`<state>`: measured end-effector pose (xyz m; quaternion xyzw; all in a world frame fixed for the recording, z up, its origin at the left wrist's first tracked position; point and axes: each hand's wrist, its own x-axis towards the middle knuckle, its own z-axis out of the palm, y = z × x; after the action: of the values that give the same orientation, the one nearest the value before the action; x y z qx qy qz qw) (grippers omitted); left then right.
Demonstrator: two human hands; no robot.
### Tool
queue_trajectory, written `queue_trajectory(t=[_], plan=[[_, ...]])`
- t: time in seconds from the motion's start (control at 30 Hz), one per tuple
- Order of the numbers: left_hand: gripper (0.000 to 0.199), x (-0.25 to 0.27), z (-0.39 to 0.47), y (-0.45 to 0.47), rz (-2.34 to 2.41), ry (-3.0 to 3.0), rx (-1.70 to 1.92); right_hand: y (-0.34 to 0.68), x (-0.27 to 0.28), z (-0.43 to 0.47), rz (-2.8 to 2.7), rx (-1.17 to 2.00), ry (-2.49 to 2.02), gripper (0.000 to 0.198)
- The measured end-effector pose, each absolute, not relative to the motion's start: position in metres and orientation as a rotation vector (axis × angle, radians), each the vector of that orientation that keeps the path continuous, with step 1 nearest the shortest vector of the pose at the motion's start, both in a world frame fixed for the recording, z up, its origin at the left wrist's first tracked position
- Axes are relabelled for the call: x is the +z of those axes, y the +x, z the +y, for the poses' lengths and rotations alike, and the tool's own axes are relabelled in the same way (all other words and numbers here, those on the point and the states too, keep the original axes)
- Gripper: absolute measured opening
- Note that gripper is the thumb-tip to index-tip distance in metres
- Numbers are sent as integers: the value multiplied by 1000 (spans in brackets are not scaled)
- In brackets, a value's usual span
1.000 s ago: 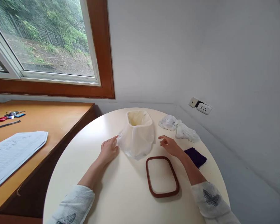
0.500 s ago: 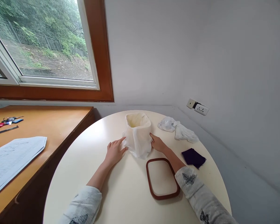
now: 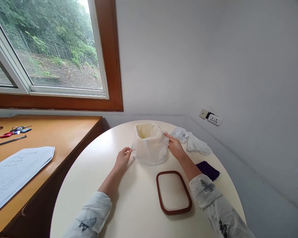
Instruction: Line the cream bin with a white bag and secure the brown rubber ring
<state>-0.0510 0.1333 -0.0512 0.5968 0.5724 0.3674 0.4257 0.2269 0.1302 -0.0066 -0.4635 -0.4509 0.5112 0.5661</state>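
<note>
Both hands are held at the sides of a white, open-topped bin (image 3: 141, 127) with a thin, see-through white plastic bag (image 3: 150, 157) hung over its rim. Loose plastic at the bag's left side is pinched by the thumb and fingertips of the left hand (image 3: 123, 158). On the other side, the bag is touched by the right hand (image 3: 176, 148), with its pointing finger stretched out; whether plastic is pinched there cannot be told, as the thumb is hidden. The bin is set upright near the far edge of a round, cream-white table (image 3: 89, 185). A wide strip of tabletop is left between the left arm and the table's left edge. Less room is given on the right, where a brown, round-cornered frame (image 3: 177, 211) is laid flat just beside the right sleeve, and a knotted white plastic bundle (image 3: 198, 144) is placed behind the right hand, near the edge. A dark purple cloth (image 3: 208, 170) is partly covered by the right arm. The bin's base is hidden by the plastic, and its inside floor cannot be made out. Both sleeves and the table's near edge are cut off at the bottom. On the brown wooden desk (image 3: 67, 130), white papers (image 3: 22, 175) are cut off at the left, and their writing is too small to be read.
</note>
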Motion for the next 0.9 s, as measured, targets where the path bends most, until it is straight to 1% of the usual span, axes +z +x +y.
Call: queue_trajectory(t=[0.13, 0.33, 0.37, 0.5, 0.6, 0.77, 0.9], plan=[[36, -42, 147, -47, 1468, 1446, 925, 229, 21, 140, -1001, 1198, -988, 39], [50, -32, 160, -34, 1401, 1364, 818, 221, 59, 151, -984, 1142, -886, 25], [48, -31, 161, -32, 1401, 1351, 790, 219, 64, 151, -993, 1131, -873, 23], [33, -24, 165, -28, 1423, 1311, 661, 210, 83, 153, -1021, 1081, -840, 19], [33, -17, 168, -28, 1433, 1303, 617, 210, 95, 154, -1027, 1047, -831, 19], [32, -2, 172, -36, 1421, 1248, 697, 223, 111, 156, -1039, 992, -830, 18], [31, 14, 176, -46, 1320, 1136, 826, 236, 121, 154, -1056, 951, -833, 17]])
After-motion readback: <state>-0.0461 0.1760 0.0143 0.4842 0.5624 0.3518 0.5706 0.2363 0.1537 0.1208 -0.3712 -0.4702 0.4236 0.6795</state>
